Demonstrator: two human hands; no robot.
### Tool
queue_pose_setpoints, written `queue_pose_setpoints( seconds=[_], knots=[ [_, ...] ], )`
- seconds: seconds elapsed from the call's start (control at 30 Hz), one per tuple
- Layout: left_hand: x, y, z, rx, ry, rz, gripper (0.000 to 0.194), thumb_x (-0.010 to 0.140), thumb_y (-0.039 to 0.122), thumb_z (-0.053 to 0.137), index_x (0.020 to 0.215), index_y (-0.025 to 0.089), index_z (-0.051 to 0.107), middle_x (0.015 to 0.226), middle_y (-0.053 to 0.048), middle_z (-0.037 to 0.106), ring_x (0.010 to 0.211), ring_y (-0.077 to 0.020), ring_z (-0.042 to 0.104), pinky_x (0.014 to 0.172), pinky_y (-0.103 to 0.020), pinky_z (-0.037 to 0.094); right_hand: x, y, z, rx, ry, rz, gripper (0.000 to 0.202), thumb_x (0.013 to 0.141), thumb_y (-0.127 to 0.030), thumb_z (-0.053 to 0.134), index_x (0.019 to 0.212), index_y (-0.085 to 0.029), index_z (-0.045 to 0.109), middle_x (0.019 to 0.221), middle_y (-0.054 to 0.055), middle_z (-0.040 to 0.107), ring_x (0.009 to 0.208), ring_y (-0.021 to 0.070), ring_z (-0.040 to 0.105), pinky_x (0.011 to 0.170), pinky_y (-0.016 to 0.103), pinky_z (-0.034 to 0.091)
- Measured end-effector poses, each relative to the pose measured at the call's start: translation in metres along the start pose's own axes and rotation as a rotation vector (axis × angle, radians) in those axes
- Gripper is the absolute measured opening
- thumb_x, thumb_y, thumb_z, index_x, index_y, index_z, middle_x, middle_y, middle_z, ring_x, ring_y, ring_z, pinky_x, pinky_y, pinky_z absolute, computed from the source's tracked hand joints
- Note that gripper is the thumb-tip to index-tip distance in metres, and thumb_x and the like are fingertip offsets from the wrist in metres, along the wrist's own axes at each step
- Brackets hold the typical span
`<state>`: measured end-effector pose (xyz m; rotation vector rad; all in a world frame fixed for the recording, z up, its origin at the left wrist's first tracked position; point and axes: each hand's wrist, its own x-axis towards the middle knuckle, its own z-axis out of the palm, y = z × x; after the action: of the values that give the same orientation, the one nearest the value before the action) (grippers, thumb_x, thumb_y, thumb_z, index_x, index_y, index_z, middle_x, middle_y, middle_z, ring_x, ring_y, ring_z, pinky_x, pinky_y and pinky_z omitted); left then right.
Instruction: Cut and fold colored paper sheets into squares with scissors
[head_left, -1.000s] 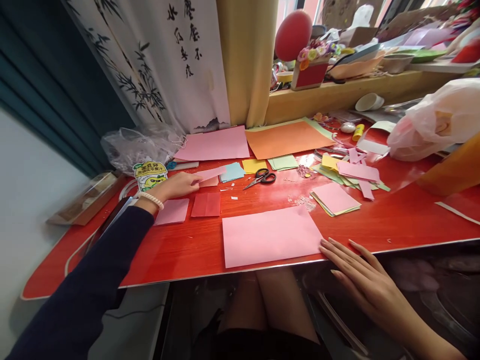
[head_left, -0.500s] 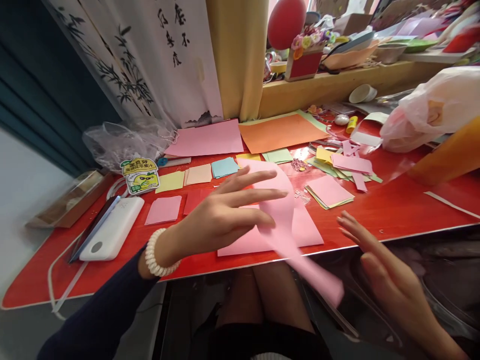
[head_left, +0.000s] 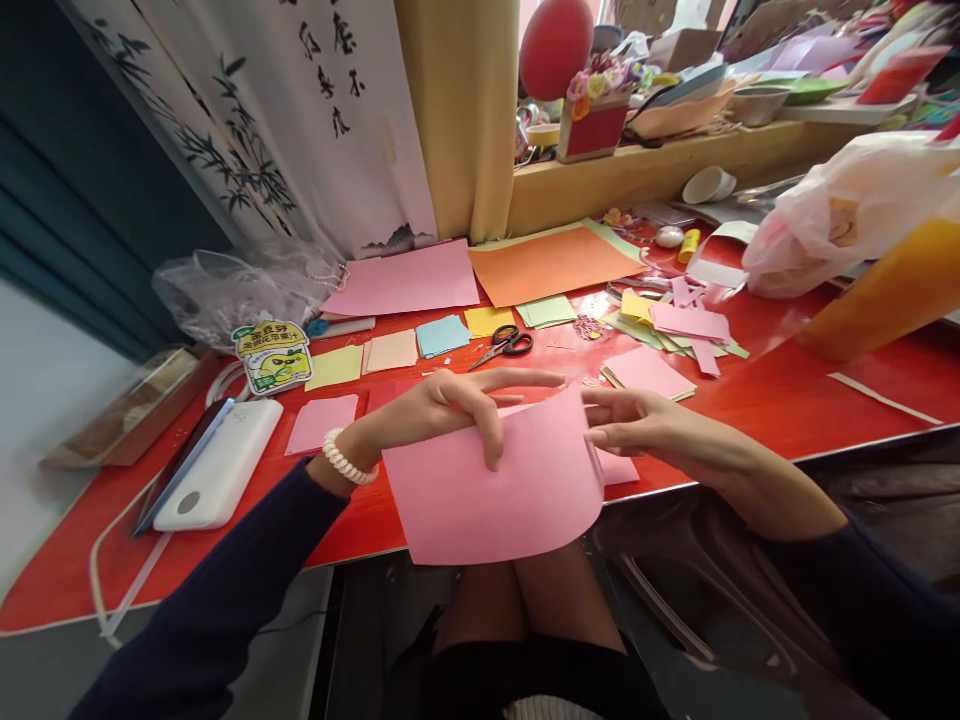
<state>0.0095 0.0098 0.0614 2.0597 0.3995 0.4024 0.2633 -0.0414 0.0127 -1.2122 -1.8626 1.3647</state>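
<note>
A pink sheet of paper (head_left: pixel 487 500) is held up over the table's front edge, its right side curling back. My left hand (head_left: pixel 442 405) grips it from above, thumb on the near face and fingers behind. At the paper's right edge, my right hand (head_left: pixel 645 425) pinches it between thumb and fingers. Another pink sheet (head_left: pixel 619 468) lies on the table behind, mostly covered. Just beyond my left hand rest black-handled scissors (head_left: pixel 506 345). Pink square papers (head_left: pixel 322 422) sit left of my left hand, and a stack of pink squares (head_left: pixel 649 374) lies behind my right hand.
Small stacks of yellow-green (head_left: pixel 337 367), blue (head_left: pixel 442 336) and other coloured papers line the red table (head_left: pixel 757 415). Larger pink (head_left: pixel 409 278) and orange sheets (head_left: pixel 555 262) lie at the back. A white power bank (head_left: pixel 217 465) is at left, a plastic bag (head_left: pixel 832 220) at right.
My right hand has come in from the right and taken hold of the pink sheet. The sheet has turned broadside and lowered toward me, uncovering the scissors. The view has shifted slightly.
</note>
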Motion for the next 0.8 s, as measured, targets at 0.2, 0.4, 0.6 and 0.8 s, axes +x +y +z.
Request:
queue_pose_setpoints(
  seconds=[0.2,0.4,0.6,0.8],
  knots=[
    [-0.007,-0.021,-0.016,-0.040,-0.011,-0.195,0.025,0.090,0.019,0.047,0.091,0.023,0.071,0.140,-0.001,0.050,0.125,-0.0236,0.048,0.090,-0.033,0.051,-0.004,0.017,0.003,0.176,0.191,0.238,0.018,0.074,-0.034,0.067,0.082,-0.019,0.071,0.080,0.005,0.071,0.063,0.0154,0.061,0.049,0.025,0.047],
    [-0.015,-0.054,-0.017,0.159,0.112,-0.453,0.032,0.091,0.025,0.041,0.116,0.022,0.060,0.120,-0.006,0.064,0.104,-0.0180,0.063,0.086,-0.032,0.053,-0.011,0.041,0.006,0.293,0.435,0.294,0.040,0.082,-0.050,0.056,0.102,-0.016,0.063,0.088,0.009,0.070,0.042,0.0065,0.045,0.035,0.021,0.032],
    [-0.016,-0.059,0.040,0.771,0.235,-0.243,0.046,0.090,0.042,0.047,0.123,0.010,0.052,0.136,-0.016,0.050,0.130,-0.0260,0.042,0.109,-0.046,0.035,-0.028,0.035,0.027,-0.169,0.410,0.131,0.035,0.089,-0.048,0.049,0.101,-0.020,0.063,0.080,0.003,0.068,0.058,0.0131,0.057,0.054,0.026,0.045],
    [-0.016,-0.036,0.081,0.966,0.070,-0.081,0.040,0.091,0.031,0.045,0.119,0.003,0.054,0.127,-0.021,0.058,0.120,-0.0290,0.054,0.102,-0.043,0.044,-0.051,0.047,0.050,-0.701,0.468,-0.206,0.019,0.094,-0.022,0.047,0.106,-0.019,0.062,0.096,0.005,0.070,0.087,0.0194,0.062,0.075,0.033,0.049]
  ],
)
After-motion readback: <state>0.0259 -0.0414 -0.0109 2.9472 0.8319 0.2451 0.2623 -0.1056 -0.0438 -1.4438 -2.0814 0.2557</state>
